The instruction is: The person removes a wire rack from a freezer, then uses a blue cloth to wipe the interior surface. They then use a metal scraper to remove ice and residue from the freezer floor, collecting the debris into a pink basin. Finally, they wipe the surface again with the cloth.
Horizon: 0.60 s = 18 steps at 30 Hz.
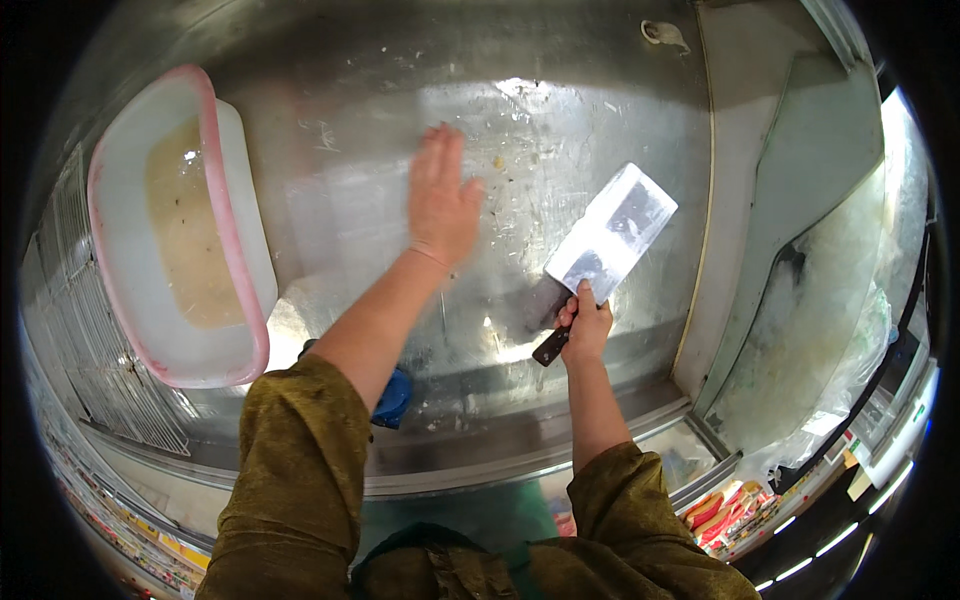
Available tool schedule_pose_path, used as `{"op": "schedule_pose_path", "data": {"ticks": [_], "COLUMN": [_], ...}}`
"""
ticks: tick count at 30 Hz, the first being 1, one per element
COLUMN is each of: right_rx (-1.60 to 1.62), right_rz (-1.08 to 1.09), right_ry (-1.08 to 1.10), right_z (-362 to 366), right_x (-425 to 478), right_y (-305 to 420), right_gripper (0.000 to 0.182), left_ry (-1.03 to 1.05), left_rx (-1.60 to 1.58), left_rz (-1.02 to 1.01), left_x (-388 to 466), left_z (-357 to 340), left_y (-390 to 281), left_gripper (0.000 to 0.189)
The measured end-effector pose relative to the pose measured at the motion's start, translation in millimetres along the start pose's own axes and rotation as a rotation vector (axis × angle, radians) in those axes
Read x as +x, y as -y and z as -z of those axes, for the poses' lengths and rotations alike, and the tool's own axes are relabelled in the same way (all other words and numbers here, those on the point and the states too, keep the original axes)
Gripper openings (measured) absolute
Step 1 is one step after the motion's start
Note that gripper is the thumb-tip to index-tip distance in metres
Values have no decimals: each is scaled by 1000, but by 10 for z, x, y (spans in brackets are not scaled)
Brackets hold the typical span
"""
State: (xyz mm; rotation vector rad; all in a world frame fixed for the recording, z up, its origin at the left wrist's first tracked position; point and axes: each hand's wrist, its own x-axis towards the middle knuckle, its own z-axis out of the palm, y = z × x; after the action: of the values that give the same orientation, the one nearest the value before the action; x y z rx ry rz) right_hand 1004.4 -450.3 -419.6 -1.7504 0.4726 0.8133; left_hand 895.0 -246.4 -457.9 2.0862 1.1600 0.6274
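Observation:
My right hand [586, 328] grips the dark handle of a cleaver [613, 231], its broad shiny blade pointing up and to the right over a wet metal counter [345, 202]. My left hand [444, 196], slightly blurred, is over the middle of the counter with nothing in it. Its fingers point away from me, close together, with the thumb apart. Small scraps and wet marks dot the metal around both hands. Partly hidden by my left forearm, a blue object [394, 400] lies near the front edge.
A white plastic tub with a pink rim [225, 217] holds cloudy liquid at the left. Beside it is a wire rack [97, 322]. A pale scrap [664, 34] lies at the far right. Clear plastic bags [862, 352] hang beyond the right-hand panel [817, 135].

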Motion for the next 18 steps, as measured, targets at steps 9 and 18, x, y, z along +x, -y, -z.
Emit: {"op": "schedule_pose_path", "data": {"ticks": [9, 18], "right_rx": [-142, -156], "right_rz": [-10, -55], "right_ry": [180, 182], "right_z": [-267, -443], "right_x": [-290, -360], "right_y": [-206, -270], "right_gripper": [20, 24], "left_ry": [78, 52], "left_rx": [69, 57], "left_rz": [-79, -147], "left_x": [29, 42], "left_z": [-12, -25], "left_y": [60, 73], "left_gripper": [52, 53]}}
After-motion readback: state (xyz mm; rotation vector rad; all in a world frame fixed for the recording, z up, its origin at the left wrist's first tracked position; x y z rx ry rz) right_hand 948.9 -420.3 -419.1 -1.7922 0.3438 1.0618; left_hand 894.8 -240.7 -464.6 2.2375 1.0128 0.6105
